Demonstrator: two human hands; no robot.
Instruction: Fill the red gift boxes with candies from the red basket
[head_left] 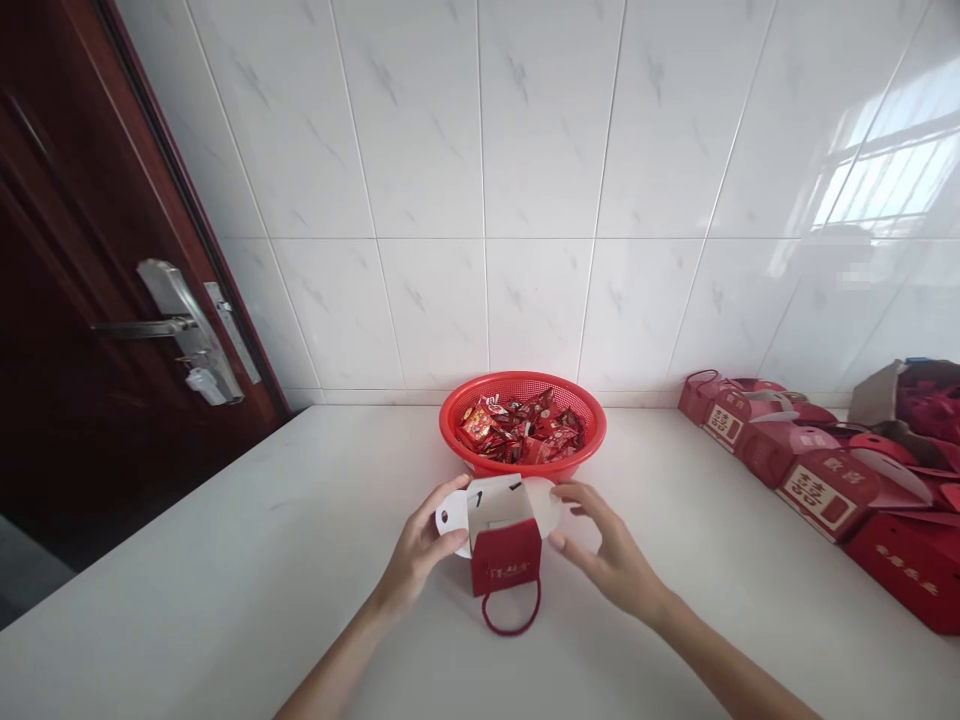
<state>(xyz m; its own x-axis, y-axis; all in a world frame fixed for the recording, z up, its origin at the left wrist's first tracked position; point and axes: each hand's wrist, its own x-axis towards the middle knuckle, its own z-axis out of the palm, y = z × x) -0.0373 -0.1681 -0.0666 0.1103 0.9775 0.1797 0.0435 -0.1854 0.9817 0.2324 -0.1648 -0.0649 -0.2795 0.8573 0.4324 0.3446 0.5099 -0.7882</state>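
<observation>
A small red gift box (506,558) stands on the white table with its top open and its white inside showing. A dark red cord handle (512,632) hangs from its front onto the table. My left hand (421,545) grips the box at its left side, thumb by the white rounded flap (448,517) with a hole in it. On the other side, my right hand (606,552) has its thumb and fingers apart at the edge of the right flap (545,505). Whether the right fingertips press on that flap is hard to see.
Just behind the box, a red plastic basket (523,467) holds many small wrapped sweets (517,428). Red gift boxes (821,495) line the right side of the table, with a cardboard carton (874,395) beyond. A tiled wall (540,200) closes the back; a dark wooden door (82,250) is at left.
</observation>
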